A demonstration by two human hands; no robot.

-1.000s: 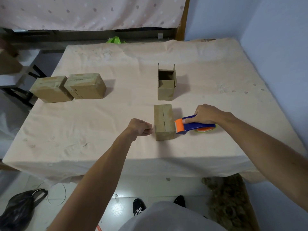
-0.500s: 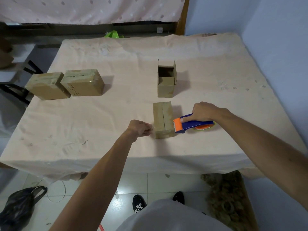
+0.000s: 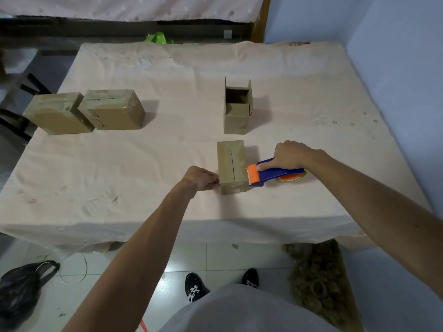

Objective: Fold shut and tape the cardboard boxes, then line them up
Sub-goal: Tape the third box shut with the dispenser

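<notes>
Our right hand (image 3: 291, 155) gripped the tape dispenser (image 3: 271, 174), our left hand (image 3: 201, 179) curled against the box (image 3: 231, 161) (pinching tape? we couldn't tell); we needed a taut pull across.

The person wears a light grey shirt (image 3: 239, 310), seen at 6 o'clock in the view. The left forearm (image 3: 143, 248) and the right forearm (image 3: 374, 212) are bare. On the feet are black shoes (image 3: 195, 286) with white markings on top, just above the shirt.
</notes>
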